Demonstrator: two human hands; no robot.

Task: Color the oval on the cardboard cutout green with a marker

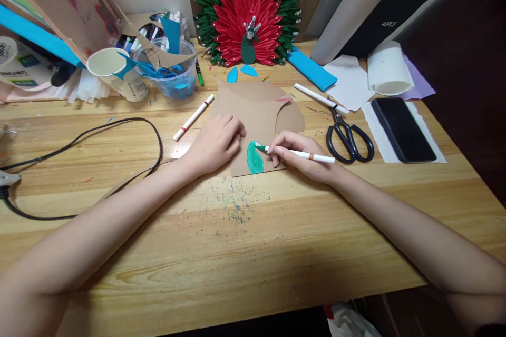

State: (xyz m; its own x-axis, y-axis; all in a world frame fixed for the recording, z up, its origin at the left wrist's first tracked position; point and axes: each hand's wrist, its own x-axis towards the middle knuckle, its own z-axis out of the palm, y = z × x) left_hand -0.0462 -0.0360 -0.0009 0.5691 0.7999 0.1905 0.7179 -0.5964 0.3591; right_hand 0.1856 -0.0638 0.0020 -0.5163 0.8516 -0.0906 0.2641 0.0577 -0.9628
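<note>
Both forearms extend from the lower corners across the wooden table. Cardboard lies flat at the table's center, between the hands. Left hand: palm down on the left part of the cardboard, fingers bent and close together; whether they pinch anything cannot be told. Right hand: thumb and fingers pinch a green-tipped marker, its tip at the upper right edge of a green patch near the cardboard's front edge. Black-handled scissors lie right of the cardboard; a phone lies farther right. One capped marker lies beyond the left hand. Behind the cardboard stands a red and green paper peacock. Left of it are a plastic tub and a paper cup.
</note>
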